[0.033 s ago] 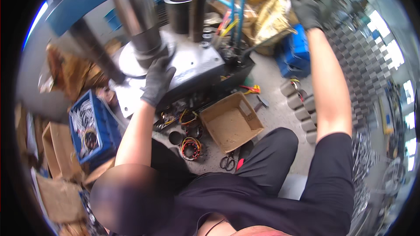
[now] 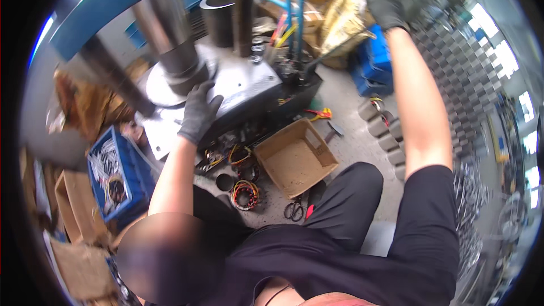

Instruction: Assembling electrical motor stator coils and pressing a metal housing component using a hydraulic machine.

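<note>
My left hand (image 2: 198,114), in a dark grey glove, reaches to the metal collar (image 2: 188,79) at the foot of a thick steel press ram (image 2: 164,25). Its fingertips are at the collar's near side and the thumb stands apart. Beneath lies the shiny press table (image 2: 229,88) with a round plate (image 2: 158,95) on it. My right hand (image 2: 385,8), gloved the same way, is stretched far out to the right, beyond the blue bins (image 2: 374,59) and beside a golden sack (image 2: 343,17). Its fingers are blurred, and whether they hold anything cannot be made out.
An open cardboard box (image 2: 296,161) stands on the floor before my knees. Beside it are a wound copper coil (image 2: 245,195), scissors (image 2: 294,211) and a hammer (image 2: 334,130). Metal cylinders (image 2: 391,136) stand at the right; a blue crate (image 2: 127,175) of wires at the left.
The whole view has shifted slightly, so the press and bins sit a little farther left. My left hand stays by the collar; my right hand is still stretched out.
</note>
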Demonstrator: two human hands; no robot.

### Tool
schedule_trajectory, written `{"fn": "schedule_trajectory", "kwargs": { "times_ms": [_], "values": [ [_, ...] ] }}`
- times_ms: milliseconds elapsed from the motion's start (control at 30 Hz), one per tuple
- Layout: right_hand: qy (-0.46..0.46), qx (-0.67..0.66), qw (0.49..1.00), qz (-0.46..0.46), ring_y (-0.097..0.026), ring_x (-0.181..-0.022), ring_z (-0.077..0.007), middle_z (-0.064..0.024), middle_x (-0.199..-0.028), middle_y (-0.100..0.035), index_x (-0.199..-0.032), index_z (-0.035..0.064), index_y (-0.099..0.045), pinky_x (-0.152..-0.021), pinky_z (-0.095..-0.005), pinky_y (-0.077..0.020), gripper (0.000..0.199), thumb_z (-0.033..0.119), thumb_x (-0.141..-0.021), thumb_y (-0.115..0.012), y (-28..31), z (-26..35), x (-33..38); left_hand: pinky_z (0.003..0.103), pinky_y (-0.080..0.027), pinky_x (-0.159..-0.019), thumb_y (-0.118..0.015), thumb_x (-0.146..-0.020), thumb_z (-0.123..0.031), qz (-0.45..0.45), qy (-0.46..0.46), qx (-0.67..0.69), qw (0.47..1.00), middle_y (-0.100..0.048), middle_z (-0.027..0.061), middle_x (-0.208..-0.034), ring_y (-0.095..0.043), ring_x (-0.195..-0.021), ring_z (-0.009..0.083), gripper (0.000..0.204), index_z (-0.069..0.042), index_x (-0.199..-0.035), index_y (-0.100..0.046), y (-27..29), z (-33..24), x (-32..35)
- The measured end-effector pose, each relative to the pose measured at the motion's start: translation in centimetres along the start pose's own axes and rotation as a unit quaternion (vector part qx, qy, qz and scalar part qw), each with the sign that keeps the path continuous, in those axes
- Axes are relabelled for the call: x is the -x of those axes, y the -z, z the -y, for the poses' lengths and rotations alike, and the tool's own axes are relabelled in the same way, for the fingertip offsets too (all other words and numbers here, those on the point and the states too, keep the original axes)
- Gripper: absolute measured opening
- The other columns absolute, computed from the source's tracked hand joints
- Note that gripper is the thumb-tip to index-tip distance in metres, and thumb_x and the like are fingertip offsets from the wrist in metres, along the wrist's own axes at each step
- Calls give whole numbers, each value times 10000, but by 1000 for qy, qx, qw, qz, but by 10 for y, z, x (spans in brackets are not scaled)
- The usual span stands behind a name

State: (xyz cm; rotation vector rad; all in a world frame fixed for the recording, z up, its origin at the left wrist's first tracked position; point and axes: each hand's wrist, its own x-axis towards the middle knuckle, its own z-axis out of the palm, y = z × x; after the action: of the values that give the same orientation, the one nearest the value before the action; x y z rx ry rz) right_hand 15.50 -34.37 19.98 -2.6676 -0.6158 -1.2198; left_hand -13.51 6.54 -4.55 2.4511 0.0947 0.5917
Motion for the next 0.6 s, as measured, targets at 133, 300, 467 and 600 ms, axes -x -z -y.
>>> {"fn": "schedule_trajectory", "kwargs": {
  "times_ms": [133, 300, 467, 600],
  "values": [
    [-120, -62, 986, 98, -717, -1046, -397, -228, -1120, -735, -1067, 54, -751, -913, -489, -565, 520, 533, -934, -599, 16, 69, 4, 500, -456, -1047, -732, -893, -367, 162, -9, -245, 956, -610, 302, -1316, -584, -1220, 441, 661, 91, -1335, -555, -24, 24, 14],
    [-176, -37, 980, 90, -678, -1193, -322, -202, -1247, -717, -1214, 102, -752, -1028, -436, -503, 557, 508, -880, -568, 4, 1, 5, 520, -160, -1271, -725, -904, -369, 108, -64, -301, 945, -357, 296, -1588, -244, -1525, 464, 846, 16, -1553, -343, -79, -56, 26],
    [-134, -39, 981, 132, -717, -1111, -306, -174, -1161, -750, -1123, 93, -791, -944, -428, -536, 464, 414, -903, -538, 54, 54, 18, 503, -305, -1219, -714, -876, -263, 78, -193, -309, 928, -450, 297, -1522, -392, -1450, 455, 738, -36, -1520, -432, -82, -71, 57],
    [-159, -34, 976, 144, -709, -1144, -297, -164, -1216, -742, -1194, 91, -769, -985, -489, -496, 528, 461, -881, -559, 32, 24, 8, 517, -547, -783, -677, -858, -117, 302, -288, 5, 909, -710, 240, -938, -694, -875, 416, 360, -78, -1215, -702, -131, -80, 83]
  ]
}}
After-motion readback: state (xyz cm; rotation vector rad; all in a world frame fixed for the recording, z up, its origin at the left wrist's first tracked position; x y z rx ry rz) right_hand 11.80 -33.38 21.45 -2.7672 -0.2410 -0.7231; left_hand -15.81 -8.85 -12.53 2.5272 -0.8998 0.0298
